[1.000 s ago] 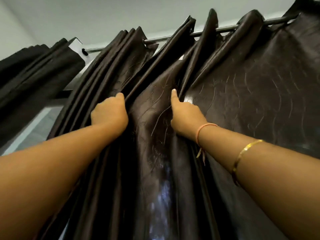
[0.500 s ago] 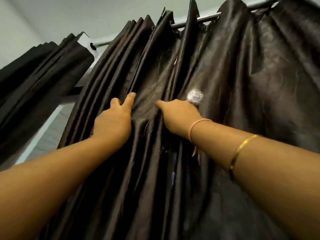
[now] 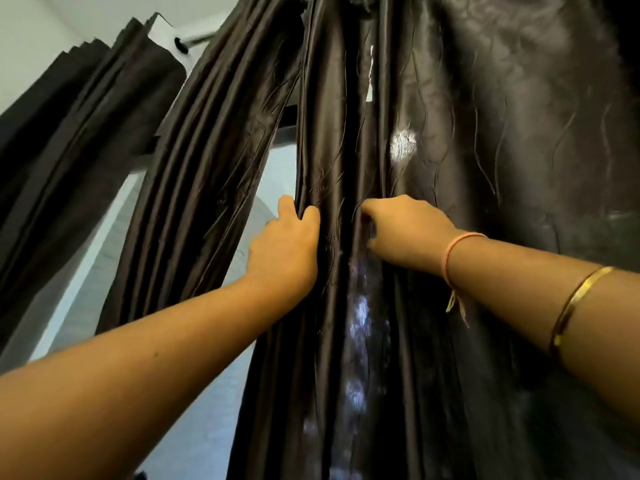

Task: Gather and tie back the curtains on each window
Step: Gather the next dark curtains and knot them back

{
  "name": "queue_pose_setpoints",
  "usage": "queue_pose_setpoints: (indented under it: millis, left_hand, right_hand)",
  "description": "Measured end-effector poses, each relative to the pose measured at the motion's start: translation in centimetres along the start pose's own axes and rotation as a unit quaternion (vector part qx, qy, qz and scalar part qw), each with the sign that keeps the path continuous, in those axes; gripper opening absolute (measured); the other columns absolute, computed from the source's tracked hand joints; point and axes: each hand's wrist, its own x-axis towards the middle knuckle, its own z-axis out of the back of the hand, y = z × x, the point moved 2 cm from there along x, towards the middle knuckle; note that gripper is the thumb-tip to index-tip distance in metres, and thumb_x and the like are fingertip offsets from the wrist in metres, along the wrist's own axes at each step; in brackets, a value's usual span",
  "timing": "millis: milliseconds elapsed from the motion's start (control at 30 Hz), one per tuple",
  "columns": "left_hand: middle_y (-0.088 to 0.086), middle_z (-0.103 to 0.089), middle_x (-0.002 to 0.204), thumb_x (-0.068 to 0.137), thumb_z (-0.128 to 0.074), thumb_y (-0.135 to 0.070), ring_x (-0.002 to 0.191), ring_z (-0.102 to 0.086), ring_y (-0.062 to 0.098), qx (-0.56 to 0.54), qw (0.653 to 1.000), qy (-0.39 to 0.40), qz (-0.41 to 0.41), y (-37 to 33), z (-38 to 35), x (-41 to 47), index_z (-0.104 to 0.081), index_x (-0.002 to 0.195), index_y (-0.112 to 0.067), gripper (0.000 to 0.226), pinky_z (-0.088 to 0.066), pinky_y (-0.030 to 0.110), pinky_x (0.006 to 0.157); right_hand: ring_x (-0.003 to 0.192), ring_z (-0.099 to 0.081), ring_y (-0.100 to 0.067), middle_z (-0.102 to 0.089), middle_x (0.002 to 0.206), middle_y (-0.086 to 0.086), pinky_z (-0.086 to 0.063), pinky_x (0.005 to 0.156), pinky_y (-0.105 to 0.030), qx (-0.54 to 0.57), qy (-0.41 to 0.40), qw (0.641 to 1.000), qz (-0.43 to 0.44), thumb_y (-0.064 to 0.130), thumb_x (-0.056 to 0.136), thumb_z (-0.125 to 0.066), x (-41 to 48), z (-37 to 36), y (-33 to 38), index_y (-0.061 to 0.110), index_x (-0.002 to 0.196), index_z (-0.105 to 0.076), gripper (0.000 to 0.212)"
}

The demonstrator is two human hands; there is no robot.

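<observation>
My left hand (image 3: 284, 251) grips folds of the curtain (image 3: 485, 133) hanging ahead; my right hand (image 3: 405, 233) pinches a pleat just beside. Left folds are bunched, the right stretch hangs wide, nothing tied yet.

One head-worn wide-angle view, tilted steeply upward and close against the curtain (image 3: 485, 168), whose folds fill most of the frame. The curtain rod (image 3: 195, 39) shows near the top-left corner.
</observation>
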Motion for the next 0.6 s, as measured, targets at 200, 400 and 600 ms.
queue_pose_setpoints:
  millis: [200,400,600]
  left_hand:
    - [0.016,-0.028,0.129,0.091,-0.052,-0.014,0.076,-0.041,0.028,0.009,0.999,0.041,0.002,0.6,-0.6,-3.6,-0.04,0.119,-0.014,0.031,-0.037,0.036,0.063]
    - [0.01,-0.035,0.121,0.085,-0.059,-0.009,0.083,-0.052,0.022,-0.168,0.985,-0.025,0.022,1.5,-0.3,-6.3,-0.008,0.145,-0.035,0.083,-0.046,0.037,0.067]
    - [0.009,-0.038,0.141,0.081,-0.068,-0.012,0.124,-0.047,0.022,-0.364,0.925,-0.054,0.099,0.8,-0.8,-10.2,-0.009,0.144,-0.023,0.087,-0.043,0.041,0.1]
  right_hand:
    - [0.095,-0.056,-0.04,-0.058,0.108,-0.015,-0.037,0.066,-0.035,0.088,-0.037,0.995,0.042,0.016,0.084,-0.048,-2.5,-0.8,3.5,0.02,0.12,-0.048,0.036]
    - [0.103,-0.057,-0.037,-0.061,0.112,-0.014,-0.042,0.076,-0.035,0.199,-0.019,0.979,0.034,0.016,0.081,-0.049,-4.2,-2.4,5.4,0.016,0.105,-0.056,0.025]
    - [0.059,-0.05,-0.01,-0.046,0.069,0.005,-0.038,0.059,-0.019,0.422,-0.161,0.889,-0.079,0.008,0.08,-0.058,-7.7,-4.0,6.0,0.022,0.146,-0.015,0.08]
